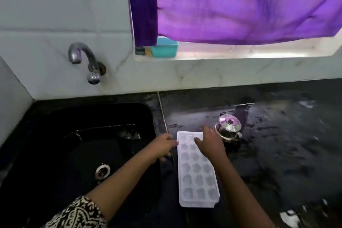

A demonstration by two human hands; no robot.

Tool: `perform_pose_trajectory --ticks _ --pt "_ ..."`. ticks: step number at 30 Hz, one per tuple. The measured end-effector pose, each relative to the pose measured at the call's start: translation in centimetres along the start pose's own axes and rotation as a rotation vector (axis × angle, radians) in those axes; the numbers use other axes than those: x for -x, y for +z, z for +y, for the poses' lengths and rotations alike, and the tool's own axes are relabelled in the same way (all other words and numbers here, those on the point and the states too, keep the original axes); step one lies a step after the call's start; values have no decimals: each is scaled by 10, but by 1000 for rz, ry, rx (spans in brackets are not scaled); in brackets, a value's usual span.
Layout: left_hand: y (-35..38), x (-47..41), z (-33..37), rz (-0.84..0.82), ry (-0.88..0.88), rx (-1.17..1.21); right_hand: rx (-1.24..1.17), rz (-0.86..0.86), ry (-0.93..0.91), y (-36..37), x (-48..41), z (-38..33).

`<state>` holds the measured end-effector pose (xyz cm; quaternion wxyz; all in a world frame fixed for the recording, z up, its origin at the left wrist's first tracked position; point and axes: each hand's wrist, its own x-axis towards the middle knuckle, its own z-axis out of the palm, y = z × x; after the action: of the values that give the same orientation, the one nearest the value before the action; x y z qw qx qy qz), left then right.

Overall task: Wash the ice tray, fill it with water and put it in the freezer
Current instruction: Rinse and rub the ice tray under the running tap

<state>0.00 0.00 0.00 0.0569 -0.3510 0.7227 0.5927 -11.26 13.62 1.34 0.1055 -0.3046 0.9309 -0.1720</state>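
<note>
**Tray on the counter, washing not visibly begun**

Head view: the white ice tray point(197, 172) lies flat on the wet dark counter point(277, 144), just right of the black sink point(144, 116), with its long side running away from the person. Both hands are at its far end. The left hand point(163, 147) sits at the tray's left edge with its fingertips touching the rim; I cannot tell whether it actually grips the rim or only rests against it. The right hand point(210, 143) lies over the far right corner with its thumb and fingers spread and loose, clasping nothing. A lidded steel pot point(228, 126) stands just beyond that hand, close to the tray's corner.

The tap point(83, 59) on the tiled wall hangs over the sink's far side, and no stream shows from it. The sink looks dark and wet, with only its drain point(102, 171) showing in it.

As for progress, I judge this to be an early point. The tray is outside the sink and away from the tap. Its cells look pale, and whether they hold water is too blurred to tell. Washing, filling and carrying the tray to the freezer all seem to remain, and no freezer is in sight.
</note>
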Motion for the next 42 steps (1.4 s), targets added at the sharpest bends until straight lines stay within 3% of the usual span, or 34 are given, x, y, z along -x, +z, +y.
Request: perform_pose_trajectory --ticks 3,6,12,14,17,19,22,24,28,31,35,40,42 --pt "13 -1 -6 -29 -104 -80 31 -8 143 8 5 10" --pt "26 -3 -14 -73 -156 -4 30 -54 225 16 9 16" --pt "36 -5 -25 -31 -109 125 -52 -102 272 20 2 20" --pt "31 -5 -28 9 -58 184 -224 -108 283 20 -2 20" --pt "10 -4 -28 114 73 303 -678 -116 311 18 -6 11" --pt "-11 -1 -25 130 149 372 -932 -208 332 12 -9 -3" --pt "-52 11 -20 122 207 399 -1132 -387 308 5 -15 -31" --pt "-83 21 -21 143 229 474 -1227 -415 267 6 -20 -53" --pt "-141 47 -44 175 270 933 -1453 -418 226 15 -29 -102" --pt "-161 71 -75 97 334 1251 -1594 -407 209 27 -34 -144" --pt "-165 87 -93 109 438 1325 -1622 -498 135 50 -28 -195" --pt "-193 105 -103 454 388 1316 -1439 -732 152 75 -30 -225" --pt "-209 115 -119 525 378 1297 -1416 -692 226 79 -47 -237"
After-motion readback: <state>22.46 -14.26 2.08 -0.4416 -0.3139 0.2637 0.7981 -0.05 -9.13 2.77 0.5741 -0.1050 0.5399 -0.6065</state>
